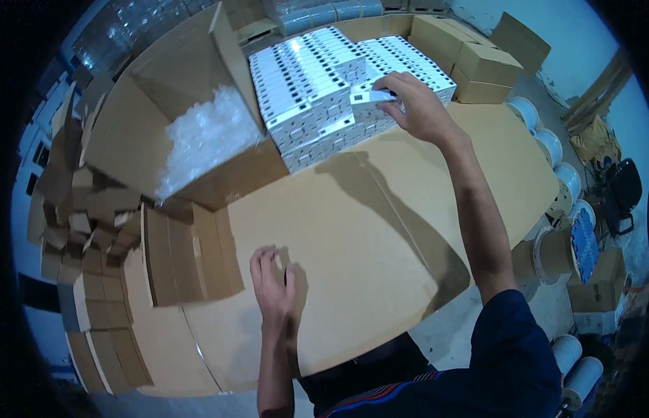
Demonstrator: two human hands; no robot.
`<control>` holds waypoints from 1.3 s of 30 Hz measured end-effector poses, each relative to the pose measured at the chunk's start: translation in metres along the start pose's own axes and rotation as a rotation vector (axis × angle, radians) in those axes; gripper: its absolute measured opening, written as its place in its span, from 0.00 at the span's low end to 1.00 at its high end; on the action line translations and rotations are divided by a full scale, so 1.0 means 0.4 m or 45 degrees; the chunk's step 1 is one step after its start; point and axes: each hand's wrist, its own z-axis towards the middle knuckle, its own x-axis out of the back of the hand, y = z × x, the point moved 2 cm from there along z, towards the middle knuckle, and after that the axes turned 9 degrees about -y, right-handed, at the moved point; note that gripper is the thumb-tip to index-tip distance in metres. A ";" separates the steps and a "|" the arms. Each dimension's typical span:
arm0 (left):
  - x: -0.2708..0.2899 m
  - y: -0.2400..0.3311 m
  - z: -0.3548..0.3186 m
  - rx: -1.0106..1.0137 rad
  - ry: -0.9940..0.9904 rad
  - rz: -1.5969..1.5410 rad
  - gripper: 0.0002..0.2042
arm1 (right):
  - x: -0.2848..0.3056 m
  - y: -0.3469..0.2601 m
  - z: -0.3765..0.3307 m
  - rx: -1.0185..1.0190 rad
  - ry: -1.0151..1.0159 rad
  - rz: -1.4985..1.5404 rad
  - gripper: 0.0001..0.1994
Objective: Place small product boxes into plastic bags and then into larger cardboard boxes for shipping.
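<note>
Many small white boxes with dark printed squares stand in tight rows as a block of boxes (296, 80) at the far side of the cardboard-covered table (338, 279). My right hand (418, 108) reaches to the front of this block, thumb and fingers around the end of one white box (367, 97). That box lies over the lower layer, beside the taller left part of the block. Over the near part of the table is my left hand (272, 284), holding nothing, with its fingers loosely bent and the thumb apart.
A large open carton (220, 182) with clear plastic bags (209, 136) stands left of the block. An open, shallow cardboard box (188, 254) lies nearer, at the left. Brown cartons (478, 66) stand at the back right. White spools (547, 146) line the floor beyond the right edge.
</note>
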 end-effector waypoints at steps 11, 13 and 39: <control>0.130 -0.183 -0.085 0.151 -0.138 -0.954 0.15 | -0.298 -0.599 -0.195 0.086 -0.139 0.519 0.13; 0.147 -0.188 -0.094 0.131 -0.137 -1.098 0.15 | -0.332 -0.665 -0.193 0.090 -0.160 0.549 0.13; 0.114 -0.237 -0.041 0.037 0.065 -0.829 0.27 | -0.575 -0.603 -0.224 -0.464 0.080 1.456 0.10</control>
